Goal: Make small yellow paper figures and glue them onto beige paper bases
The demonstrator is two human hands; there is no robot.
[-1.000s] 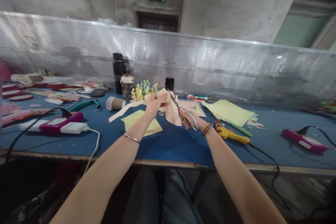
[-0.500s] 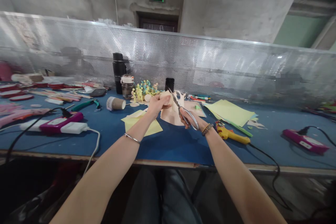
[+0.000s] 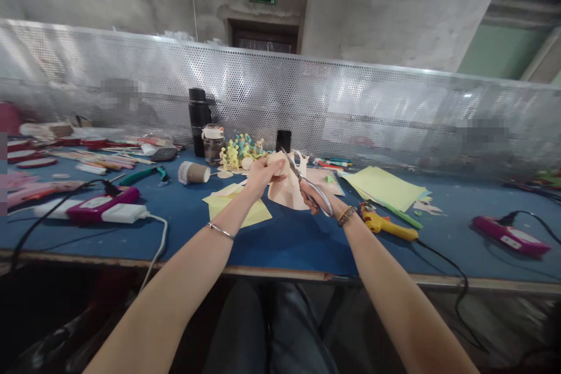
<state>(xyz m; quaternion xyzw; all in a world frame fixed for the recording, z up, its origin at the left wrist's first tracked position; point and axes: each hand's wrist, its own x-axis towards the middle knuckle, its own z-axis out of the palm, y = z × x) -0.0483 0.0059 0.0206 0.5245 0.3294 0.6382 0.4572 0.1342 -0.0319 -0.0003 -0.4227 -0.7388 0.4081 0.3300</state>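
My left hand point(image 3: 262, 175) pinches a piece of cream paper point(image 3: 277, 158) over the middle of the table. Metal scissors point(image 3: 324, 200) are in my right hand point(image 3: 312, 191), with their blades pointing up and left beside that paper. Whether the blades touch the paper is hard to make out. Under and behind both hands lies a larger cream sheet point(image 3: 287, 196) with cut-out openings at its top edge. Yellow paper sheets point(image 3: 245, 213) rest on the table below my left wrist.
To the right are a yellow glue gun point(image 3: 390, 229) with a cable and a yellow sheet stack point(image 3: 385, 188). A paper cup point(image 3: 195, 173) lies on its side near small yellow figures point(image 3: 232, 158), a jar point(image 3: 214, 146) and a black bottle point(image 3: 198, 120). Purple power strips point(image 3: 511, 238) sit at both sides.
The scissors' handles look slightly closer together in my right hand. My left hand and the paper have hardly moved.
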